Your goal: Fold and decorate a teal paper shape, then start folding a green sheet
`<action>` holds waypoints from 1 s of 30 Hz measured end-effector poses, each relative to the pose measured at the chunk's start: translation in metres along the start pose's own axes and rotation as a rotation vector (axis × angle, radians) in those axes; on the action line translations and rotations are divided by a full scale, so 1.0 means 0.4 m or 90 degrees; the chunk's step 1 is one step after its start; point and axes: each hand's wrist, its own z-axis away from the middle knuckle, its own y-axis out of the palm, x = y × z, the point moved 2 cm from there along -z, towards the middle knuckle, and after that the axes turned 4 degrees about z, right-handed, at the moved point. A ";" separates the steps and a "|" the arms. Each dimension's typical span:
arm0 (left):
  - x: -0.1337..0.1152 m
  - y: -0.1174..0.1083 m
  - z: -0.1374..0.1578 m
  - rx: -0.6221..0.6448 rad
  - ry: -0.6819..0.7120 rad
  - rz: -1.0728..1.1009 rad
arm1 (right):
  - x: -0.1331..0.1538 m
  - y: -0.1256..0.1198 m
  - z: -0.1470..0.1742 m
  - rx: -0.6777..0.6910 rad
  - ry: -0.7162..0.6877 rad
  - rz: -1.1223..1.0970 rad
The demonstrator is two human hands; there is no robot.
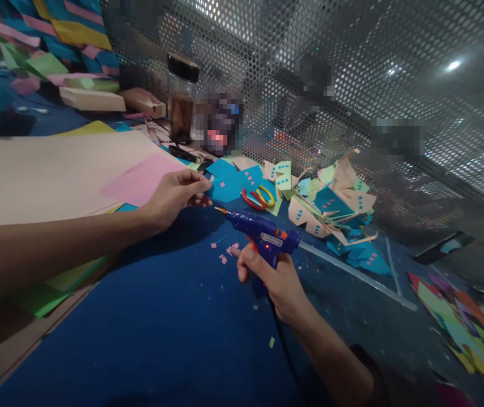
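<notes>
- Clock directions as seen in the head view. Far left there's a big cream sheet (51, 175) on the blue table (148, 322), with a pink sheet (142, 178) on top, between 9 and 10 o'clock from the left hand (174, 198).
- That left hand has its thumb and fingertips drawn close together, like a pinch. Can't tell if there's anything tiny between them, sorry.
- Blue paper (229, 189) with little pink squares on it lies just past those fingertips, between 2 and 3 o'clock. Can't tell if they touch.
- Now the bit that matters: the glue gun (254, 227) sits between 3 and 4 o'clock from the left hand. Its long axis slants so the nozzle points between 9 and 10, pretty much at the left fingers. Near them, but with a gap.
- Loose pink bits (224, 259) lie between 5 and 6 o'clock from the nozzle.
- Scissors (255, 206) with red and yellow handles rest between 2 and 3 o'clock from the nozzle.
- Right hand (278, 277) is wrapped round the gun's grip, gun body at its 11. The nozzle's nearer the left hand, though.
- Clear glue stick (361, 277) trails off the gun's back toward 4; folded paper pieces (333, 200) pile up between 1 and 2.
</notes>
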 end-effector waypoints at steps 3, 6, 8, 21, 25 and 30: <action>0.000 0.001 0.000 -0.005 -0.002 -0.008 | 0.001 0.001 0.000 0.002 -0.001 0.015; -0.001 0.003 0.000 -0.007 -0.005 -0.009 | 0.000 0.009 0.002 0.045 0.005 -0.024; -0.001 0.003 0.000 -0.004 -0.001 -0.006 | -0.002 0.009 0.002 0.045 0.001 -0.043; 0.009 -0.006 -0.009 -0.005 0.004 -0.010 | -0.017 0.005 0.009 0.048 0.011 -0.076; 0.008 -0.005 -0.007 0.006 0.012 -0.021 | -0.022 -0.004 0.008 0.004 0.010 -0.063; 0.010 -0.005 -0.008 -0.002 0.011 -0.021 | -0.022 0.003 0.013 0.057 0.029 -0.103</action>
